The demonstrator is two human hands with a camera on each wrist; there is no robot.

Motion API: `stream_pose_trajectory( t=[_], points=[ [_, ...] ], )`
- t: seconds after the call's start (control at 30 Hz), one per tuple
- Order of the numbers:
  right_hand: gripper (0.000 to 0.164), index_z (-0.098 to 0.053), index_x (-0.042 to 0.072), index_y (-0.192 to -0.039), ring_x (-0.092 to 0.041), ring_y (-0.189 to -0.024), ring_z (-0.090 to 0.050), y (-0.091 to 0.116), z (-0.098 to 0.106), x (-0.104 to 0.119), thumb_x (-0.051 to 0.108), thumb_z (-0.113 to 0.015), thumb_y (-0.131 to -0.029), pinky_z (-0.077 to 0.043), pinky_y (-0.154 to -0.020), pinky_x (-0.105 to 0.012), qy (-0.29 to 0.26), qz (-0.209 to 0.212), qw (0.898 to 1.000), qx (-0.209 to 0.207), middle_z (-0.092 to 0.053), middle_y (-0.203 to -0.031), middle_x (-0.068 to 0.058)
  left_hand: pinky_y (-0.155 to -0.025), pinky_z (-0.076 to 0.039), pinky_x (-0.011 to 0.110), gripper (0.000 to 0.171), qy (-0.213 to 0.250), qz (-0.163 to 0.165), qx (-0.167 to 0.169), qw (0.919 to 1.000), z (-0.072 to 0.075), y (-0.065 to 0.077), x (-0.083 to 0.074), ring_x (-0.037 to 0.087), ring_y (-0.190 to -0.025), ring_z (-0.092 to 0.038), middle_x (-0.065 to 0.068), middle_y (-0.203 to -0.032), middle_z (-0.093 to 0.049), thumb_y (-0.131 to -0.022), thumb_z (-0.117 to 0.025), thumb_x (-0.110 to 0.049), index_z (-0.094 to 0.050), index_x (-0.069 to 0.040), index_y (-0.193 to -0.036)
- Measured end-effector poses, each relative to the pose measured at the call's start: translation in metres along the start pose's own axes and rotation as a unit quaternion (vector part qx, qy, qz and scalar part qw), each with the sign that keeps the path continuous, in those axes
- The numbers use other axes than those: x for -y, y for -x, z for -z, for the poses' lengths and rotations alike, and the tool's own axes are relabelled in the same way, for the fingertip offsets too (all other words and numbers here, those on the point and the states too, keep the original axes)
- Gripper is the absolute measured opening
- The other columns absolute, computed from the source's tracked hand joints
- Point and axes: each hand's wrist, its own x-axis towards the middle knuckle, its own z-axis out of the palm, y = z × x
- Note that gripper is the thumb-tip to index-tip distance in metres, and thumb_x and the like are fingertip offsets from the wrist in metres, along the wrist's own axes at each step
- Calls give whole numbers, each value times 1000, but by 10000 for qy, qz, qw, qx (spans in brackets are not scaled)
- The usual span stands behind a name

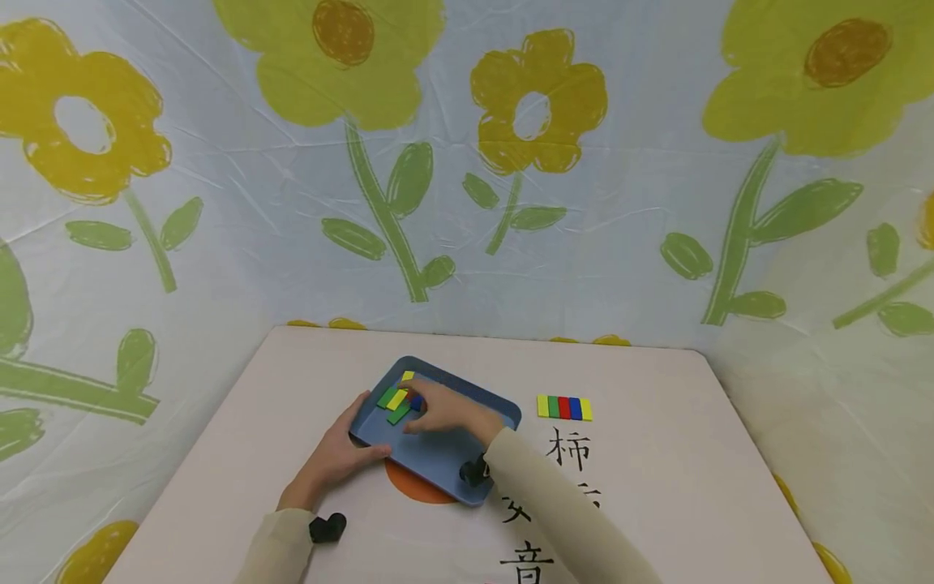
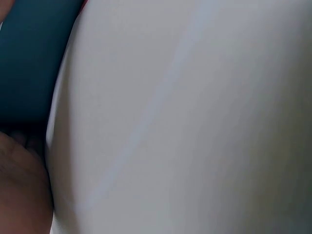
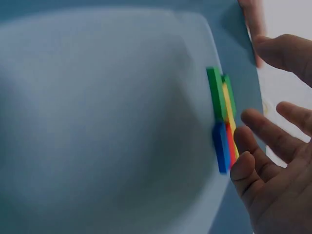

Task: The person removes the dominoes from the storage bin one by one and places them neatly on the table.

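A shallow blue-grey tray (image 1: 445,450) lies tilted across the table, with several small coloured rectangular tiles gathered near its left end. Among them are a green tile (image 3: 216,95) and a blue tile (image 3: 222,147), standing out in the right wrist view. My left hand (image 1: 339,454) holds the tray's left corner, thumb on the near rim and fingers along the left side. In the left wrist view, part of that hand (image 2: 22,183) sits against the tray's dark side. Above the tiles hovers my right hand (image 1: 441,408), thumb and fingers spread apart, nothing visible between them.
Right of the tray, a row of tiles (image 1: 564,408) lies on the table in yellow, green, red, blue and yellow. Below it run black printed characters (image 1: 568,448), partly covered by the right sleeve (image 1: 558,507). An orange round print (image 1: 417,484) shows under the tray's near edge.
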Motion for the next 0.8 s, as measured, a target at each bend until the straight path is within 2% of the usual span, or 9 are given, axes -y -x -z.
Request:
stream_pose_trajectory(
  t=[0.1,0.2,0.3,0.53,0.7,0.8],
  points=[
    [77,-38,14,-159,-18,-107,-63,-2,-7,4,34,-75,-94,-52,-95,-26,145,-4,9996,246,-62,-141,-6,-122,-22,69,115,-7,-50,-7,10000,0,-1,-1,42,-157,-20,10,-173,-18,-80,-84,-54,-14,-27,-167],
    [72,-39,16,-158,-15,-114,-64,-2,-11,7,34,-71,-97,-52,-103,-29,232,-76,9987,440,-64,-142,-2,-122,-23,68,115,8,-79,-8,10000,0,-2,-1,41,-157,-21,10,-172,-19,-80,-84,-55,-14,-27,-167],
    [66,-43,14,-156,-13,-121,-63,1,-11,6,32,-68,-99,-51,-107,-31,96,-145,9985,528,-68,-136,0,-122,-23,67,114,3,-79,-19,10000,0,-2,-1,42,-157,-22,11,-172,-20,-80,-84,-55,-15,-28,-167],
    [50,-59,11,-144,-8,-109,-66,11,-2,-2,26,-69,-97,-54,-93,-23,-170,-216,9986,455,-75,-116,5,-122,-23,68,114,-9,47,-15,10000,0,-1,2,41,-157,-21,10,-172,-19,-80,-84,-56,-13,-31,-166],
    [41,-67,13,-135,-5,-99,-67,19,5,-8,25,-69,-97,-55,-85,-21,-203,-320,9985,384,-76,-109,7,-122,-22,68,115,22,45,-29,10000,0,-1,2,42,-156,-22,11,-172,-20,-80,-84,-56,-14,-28,-167],
    [38,-68,12,-132,-6,-93,-66,22,5,-13,24,-70,-96,-55,-80,-22,-183,-333,9992,156,-75,-109,3,-122,-22,69,114,60,15,-19,10000,0,-1,2,42,-156,-22,12,-172,-21,-80,-84,-54,-14,-28,-167]
  ],
)
